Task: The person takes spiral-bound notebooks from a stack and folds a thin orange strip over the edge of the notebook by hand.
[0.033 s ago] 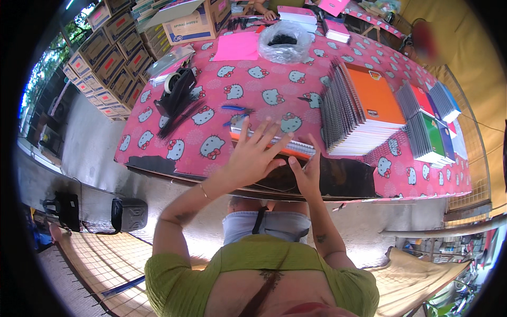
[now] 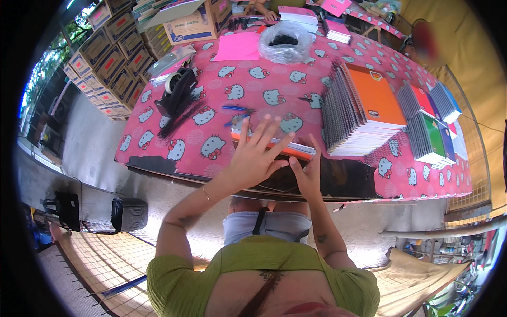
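Observation:
At the table's near edge lies a notebook with an orange cover and white page edges (image 2: pixel 302 152), its long side running left to right. My left hand (image 2: pixel 254 156) rests over it with fingers spread, hiding its middle. On its right end, my right hand (image 2: pixel 309 171) has the thumb on the near side and the fingers at the far side, gripping it. Just beyond my left fingertips is a blue-handled hand tool (image 2: pixel 235 108), with another blue piece partly hidden below it.
Right of my hands stands a tall stack of orange spiral notebooks (image 2: pixel 372 98), with smaller notebook stacks (image 2: pixel 429 132) beyond. To the left are a tape dispenser (image 2: pixel 178 92) and black plastic coils (image 2: pixel 182 119). A clear bag (image 2: pixel 285 50), pink sheet (image 2: pixel 236 47) and carton (image 2: pixel 195 24) sit farther back.

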Motion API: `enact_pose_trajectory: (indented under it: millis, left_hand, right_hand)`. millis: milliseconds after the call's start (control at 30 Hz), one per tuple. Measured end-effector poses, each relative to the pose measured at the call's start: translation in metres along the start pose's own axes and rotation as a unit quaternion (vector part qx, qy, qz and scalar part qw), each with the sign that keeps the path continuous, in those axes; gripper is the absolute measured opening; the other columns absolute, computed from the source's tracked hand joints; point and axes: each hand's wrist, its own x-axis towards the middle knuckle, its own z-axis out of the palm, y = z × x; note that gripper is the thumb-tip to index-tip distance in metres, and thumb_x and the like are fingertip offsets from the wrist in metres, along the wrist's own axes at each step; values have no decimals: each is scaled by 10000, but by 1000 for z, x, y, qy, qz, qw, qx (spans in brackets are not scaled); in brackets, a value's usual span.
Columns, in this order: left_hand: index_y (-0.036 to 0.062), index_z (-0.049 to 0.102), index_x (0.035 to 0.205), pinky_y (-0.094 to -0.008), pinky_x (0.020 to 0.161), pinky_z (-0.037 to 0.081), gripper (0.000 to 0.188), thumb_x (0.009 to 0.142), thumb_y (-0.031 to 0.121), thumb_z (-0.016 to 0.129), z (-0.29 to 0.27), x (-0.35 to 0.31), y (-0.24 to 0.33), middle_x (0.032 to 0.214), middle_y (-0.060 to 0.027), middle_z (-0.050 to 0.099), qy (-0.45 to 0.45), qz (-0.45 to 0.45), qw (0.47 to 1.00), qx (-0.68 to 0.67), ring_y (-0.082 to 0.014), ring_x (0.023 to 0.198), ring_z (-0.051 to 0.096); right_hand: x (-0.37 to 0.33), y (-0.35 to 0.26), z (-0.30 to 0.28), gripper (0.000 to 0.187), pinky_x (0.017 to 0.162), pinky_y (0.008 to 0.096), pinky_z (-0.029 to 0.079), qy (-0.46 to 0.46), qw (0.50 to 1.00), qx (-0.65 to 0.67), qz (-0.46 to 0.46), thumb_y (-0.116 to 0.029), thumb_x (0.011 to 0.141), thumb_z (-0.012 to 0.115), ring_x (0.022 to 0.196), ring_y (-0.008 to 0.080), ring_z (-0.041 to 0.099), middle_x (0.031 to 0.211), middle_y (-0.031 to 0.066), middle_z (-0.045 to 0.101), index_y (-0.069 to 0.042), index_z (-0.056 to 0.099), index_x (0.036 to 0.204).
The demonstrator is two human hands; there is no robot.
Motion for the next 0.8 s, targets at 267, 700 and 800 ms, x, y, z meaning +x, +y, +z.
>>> enact_pose_trajectory:
  millis: [267, 700, 800]
  left_hand:
    - [-24, 375, 1522, -392, 1178, 280, 565, 1038, 208, 551, 55, -66, -8, 1562, -207, 378, 223, -400, 698, -551, -261, 1459, 350]
    - [22, 626, 1165, -435, 884, 526, 333, 883, 193, 672, 93, -143, -276, 1079, -154, 631, -3, -332, 916, 227, -346, 1002, 625]
    - [55, 633, 1045, -440, 848, 540, 223, 874, 193, 664, 105, -103, -263, 1042, -114, 630, -11, -297, 930, 216, -309, 993, 639]
  right_hand:
    - [1, -1, 8, 721, 1012, 349, 463, -11, 998, -57, 13, -136, 928, 731, 1164, 228, 585, 1311, 150, 568, 24, 334, 1509]
    - [14, 7, -27, 681, 988, 296, 433, -47, 998, 12, 47, -185, 942, 737, 1117, 162, 534, 1233, 94, 551, 6, 383, 1491]
    - [18, 0, -36, 664, 1038, 355, 408, 30, 991, -126, -25, -153, 921, 737, 1186, 235, 518, 1293, 143, 530, 20, 404, 1469]
